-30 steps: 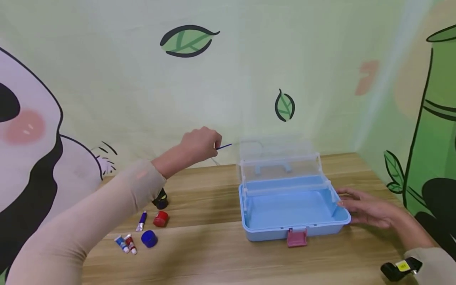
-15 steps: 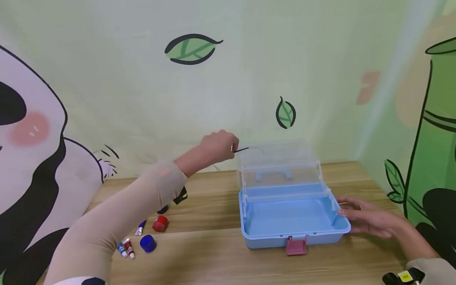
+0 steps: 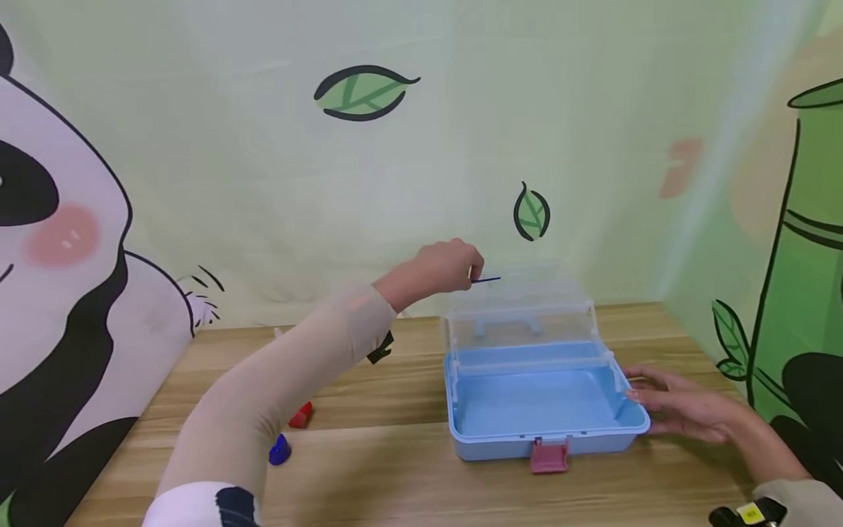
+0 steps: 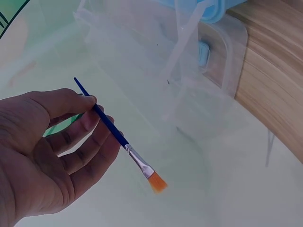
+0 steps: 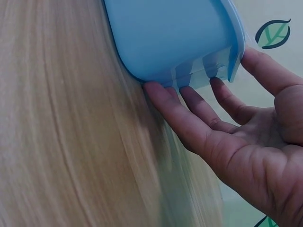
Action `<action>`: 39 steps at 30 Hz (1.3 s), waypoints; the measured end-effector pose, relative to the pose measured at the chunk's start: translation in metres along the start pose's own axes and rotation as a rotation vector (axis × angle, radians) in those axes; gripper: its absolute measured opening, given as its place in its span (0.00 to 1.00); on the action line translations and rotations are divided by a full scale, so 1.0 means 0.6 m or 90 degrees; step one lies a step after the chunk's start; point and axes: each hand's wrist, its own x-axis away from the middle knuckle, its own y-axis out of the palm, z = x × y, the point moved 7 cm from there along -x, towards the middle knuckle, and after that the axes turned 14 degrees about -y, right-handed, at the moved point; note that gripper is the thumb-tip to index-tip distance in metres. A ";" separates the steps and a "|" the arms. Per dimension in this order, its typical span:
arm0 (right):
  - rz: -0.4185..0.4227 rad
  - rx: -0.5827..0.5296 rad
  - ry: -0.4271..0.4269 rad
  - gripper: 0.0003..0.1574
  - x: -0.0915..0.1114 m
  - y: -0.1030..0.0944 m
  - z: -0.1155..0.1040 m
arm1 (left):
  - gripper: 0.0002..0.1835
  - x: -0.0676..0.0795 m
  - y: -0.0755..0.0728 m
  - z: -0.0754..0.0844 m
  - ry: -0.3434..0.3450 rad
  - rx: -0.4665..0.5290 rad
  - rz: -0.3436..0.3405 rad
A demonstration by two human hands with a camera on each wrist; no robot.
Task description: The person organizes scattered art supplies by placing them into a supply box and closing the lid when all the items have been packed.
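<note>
My left hand [image 3: 448, 267] pinches a slim paintbrush [image 4: 111, 126] between thumb and fingertips; it has a blue handle, silver ferrule and orange bristles. That hand is raised at the upper left of a light blue plastic box [image 3: 487, 445]. The box's clear lid [image 3: 527, 296] stands up at the back, and a pink latch [image 3: 549, 457] hangs at the front. At the box's right end, my right hand [image 3: 691, 406] touches the wall with extended fingers and has the thumb at the rim. In the right wrist view, those fingertips [image 5: 154, 89] reach the box's lower corner.
A red jar [image 3: 301, 415] and a blue jar [image 3: 279, 450] on the wooden table [image 3: 369, 483] are partly covered by the left sleeve [image 3: 257, 395]. A printed cloth backdrop [image 3: 263, 183] rises behind the table.
My left hand has moved right with the paintbrush, from left of the box to its raised lid. The left sleeve now hides the paint tubes. My right hand stays at the box.
</note>
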 end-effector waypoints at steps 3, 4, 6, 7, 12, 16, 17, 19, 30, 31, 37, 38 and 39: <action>-0.001 0.000 0.001 0.44 0.002 -0.003 0.001 | 0.08 -0.008 0.004 0.015 0.009 -0.018 -0.011; 0.000 0.000 0.001 0.44 0.003 -0.004 0.002 | 0.08 -0.010 0.005 0.020 0.014 -0.023 -0.013; 0.001 -0.004 0.002 0.43 0.003 -0.005 0.000 | 0.09 -0.014 0.006 0.030 0.028 -0.033 -0.013; 0.001 -0.005 0.001 0.43 0.004 -0.006 0.001 | 0.10 -0.015 0.005 0.035 0.034 -0.037 -0.012; 0.000 -0.014 0.001 0.40 0.004 -0.010 0.001 | 0.09 -0.021 -0.001 0.058 0.053 -0.042 -0.015; -0.003 -0.021 -0.001 0.40 0.003 -0.010 -0.001 | 0.08 -0.031 -0.001 0.076 0.065 -0.030 -0.032; -0.003 -0.023 0.000 0.40 0.002 -0.009 -0.002 | 0.08 -0.033 0.002 0.080 0.068 -0.031 -0.039; -0.004 -0.026 -0.002 0.41 0.001 -0.008 -0.004 | 0.08 -0.036 0.007 0.088 0.072 -0.030 -0.066; -0.028 -0.061 -0.021 0.39 0.003 0.000 -0.005 | 0.10 -0.053 0.019 0.120 0.067 0.039 -0.203; -0.029 -0.063 -0.024 0.38 0.004 -0.001 -0.005 | 0.10 -0.057 0.019 0.122 0.067 0.043 -0.204; -0.023 -0.070 -0.028 0.35 0.009 0.000 -0.001 | 0.08 -0.073 0.026 0.131 0.070 0.036 -0.199; -0.024 -0.070 -0.028 0.36 0.011 0.001 0.001 | 0.08 -0.075 0.029 0.132 0.069 0.033 -0.203; -0.024 -0.072 -0.027 0.37 0.012 0.003 0.002 | 0.08 -0.076 0.031 0.133 0.067 0.030 -0.208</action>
